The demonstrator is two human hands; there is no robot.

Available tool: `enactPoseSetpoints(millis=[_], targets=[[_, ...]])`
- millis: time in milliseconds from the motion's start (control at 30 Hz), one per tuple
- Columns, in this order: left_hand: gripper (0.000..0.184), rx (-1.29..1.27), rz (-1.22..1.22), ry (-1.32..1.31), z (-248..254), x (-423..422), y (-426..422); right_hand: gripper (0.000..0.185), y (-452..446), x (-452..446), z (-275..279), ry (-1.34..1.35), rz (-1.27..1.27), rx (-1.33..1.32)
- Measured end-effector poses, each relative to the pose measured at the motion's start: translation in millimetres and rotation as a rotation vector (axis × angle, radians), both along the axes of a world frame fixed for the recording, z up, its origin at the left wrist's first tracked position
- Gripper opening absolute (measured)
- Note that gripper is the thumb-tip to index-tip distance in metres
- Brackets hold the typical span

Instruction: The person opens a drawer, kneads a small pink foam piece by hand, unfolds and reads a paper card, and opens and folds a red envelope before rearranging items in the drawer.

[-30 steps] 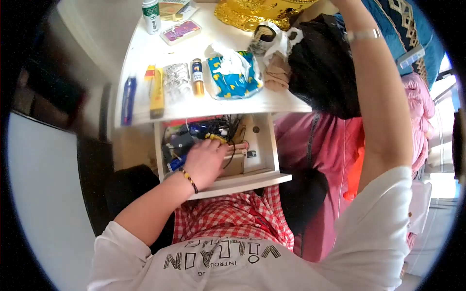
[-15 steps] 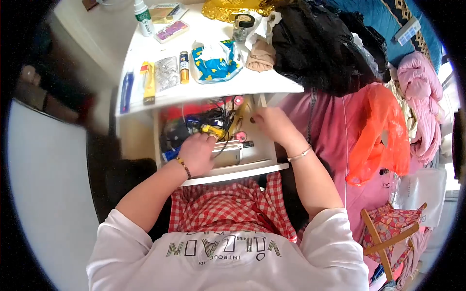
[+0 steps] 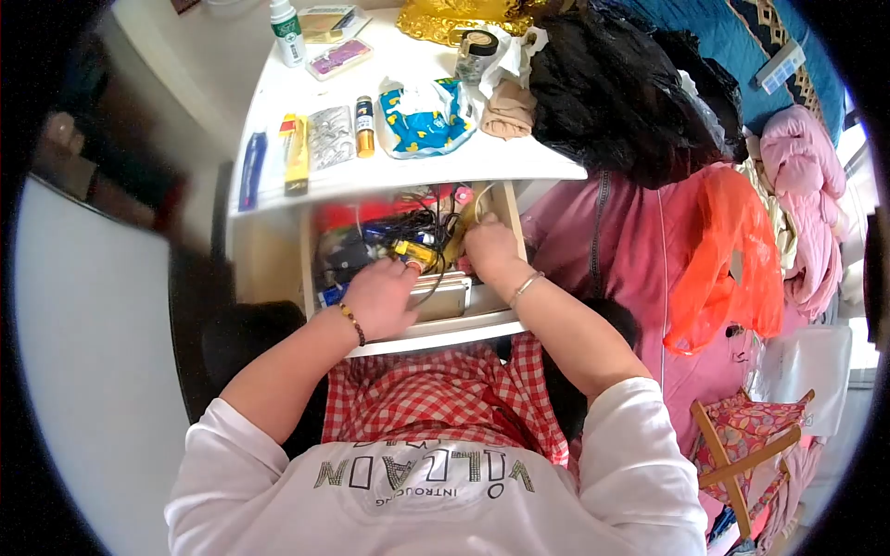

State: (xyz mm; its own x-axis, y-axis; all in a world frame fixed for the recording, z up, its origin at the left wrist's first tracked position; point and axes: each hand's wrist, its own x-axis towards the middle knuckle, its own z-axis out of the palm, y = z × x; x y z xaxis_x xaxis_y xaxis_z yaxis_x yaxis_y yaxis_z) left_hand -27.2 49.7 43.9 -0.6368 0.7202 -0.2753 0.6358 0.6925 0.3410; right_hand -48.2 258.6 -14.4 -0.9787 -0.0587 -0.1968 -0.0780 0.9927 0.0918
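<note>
My left hand, a beaded bracelet at its wrist, reaches over the front of the open drawer. Its outstretched fingers rest at a small yellow packaged item; I see no firm grip. At the drawer's right side my right hand, with a silver bangle, is lowered with its fingers curled in. What they hold, if anything, is hidden. A pale cord lies just beyond them. Between the hands are a tangle of black cables and a flat white-framed object.
Above the drawer, the white tabletop bears a blue tissue pack, a gold-capped tube, a glass jar and a green-white bottle. A black plastic bag hangs over its right corner. An orange bag lies right.
My right hand has moved down and inward, from above the drawer's right edge into the drawer. My left hand stays at the yellow item. The view has shifted slightly.
</note>
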Motion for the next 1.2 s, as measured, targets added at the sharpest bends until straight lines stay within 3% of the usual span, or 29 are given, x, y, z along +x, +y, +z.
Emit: enactPoseSetpoints(millis=[367,467,533,567,633,767,1000,1067,1100,1167,1200], targets=[[0.058,-0.04,-0.015,0.023,-0.5,2.0,3.3,0.017,0.8,1.1,14.3,0.091,0.097,0.038],[0.057,-0.032,-0.028,0.048,-3.4,2.6,1.3,0.017,5.3,-1.8,25.8,-0.055,0.031,-0.113],[0.057,-0.009,-0.031,0.042,-4.7,3.7,0.0,0.018,12.8,-9.3,26.3,-0.216,0.033,-0.383],[0.057,-0.009,-0.028,0.041,-4.9,4.4,-0.6,0.018,17.4,-10.4,28.2,-0.218,0.035,-0.382],[0.057,0.007,-0.039,0.042,-4.0,5.6,-1.2,0.02,24.6,-10.8,35.5,-0.493,-0.301,-1.384],[0.058,0.025,-0.035,0.022,-2.6,7.1,-1.7,0.024,25.1,-9.5,45.9,-0.527,-0.262,-1.587],[0.059,0.032,-0.057,0.013,-3.2,6.7,-3.0,0.016,25.9,-11.6,46.6,-0.514,-0.324,-1.555],[0.059,0.027,-0.059,0.003,-2.7,6.8,-2.7,0.012,30.2,-16.6,36.5,-0.288,-0.207,-1.179],[0.06,0.021,-0.062,0.006,-3.1,6.7,-2.9,0.012,30.1,-16.3,29.9,-0.288,-0.207,-1.179],[0.061,0.016,-0.068,0.007,-2.6,6.7,-2.8,0.025,23.9,-13.4,23.0,0.016,-0.037,-0.375],[0.061,0.006,-0.079,0.0,-0.8,6.6,-2.6,0.024,20.8,-14.7,20.0,0.011,-0.084,-0.429]])
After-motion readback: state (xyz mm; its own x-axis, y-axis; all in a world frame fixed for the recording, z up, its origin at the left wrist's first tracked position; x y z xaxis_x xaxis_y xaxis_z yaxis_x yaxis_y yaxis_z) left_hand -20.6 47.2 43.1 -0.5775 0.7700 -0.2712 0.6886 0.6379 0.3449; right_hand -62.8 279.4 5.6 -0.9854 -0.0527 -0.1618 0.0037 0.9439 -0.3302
